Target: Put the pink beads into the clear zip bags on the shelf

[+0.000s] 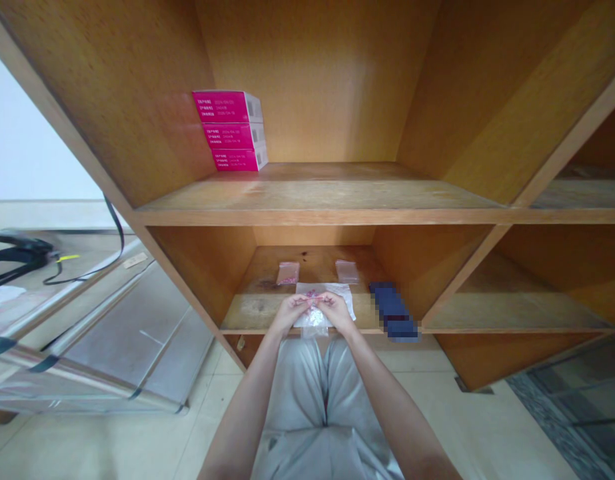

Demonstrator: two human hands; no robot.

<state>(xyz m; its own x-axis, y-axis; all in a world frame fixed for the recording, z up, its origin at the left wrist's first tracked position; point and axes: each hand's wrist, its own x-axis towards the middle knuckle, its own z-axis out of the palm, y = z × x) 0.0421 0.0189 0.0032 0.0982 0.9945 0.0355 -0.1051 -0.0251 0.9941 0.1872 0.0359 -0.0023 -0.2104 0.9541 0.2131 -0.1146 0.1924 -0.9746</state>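
Both the left hand [288,315] and right hand [336,313] pinch, fingers [303,301] nearly closed, a light, soft, slippery clear plastic bag [313,320] near its top, just above the front edge of the wooden shelf [254,310], a small pink-filled bag [288,273] lying behind.

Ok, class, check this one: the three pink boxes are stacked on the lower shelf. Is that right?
No, the head view shows the three pink boxes stacked on the upper shelf, not the lower shelf.
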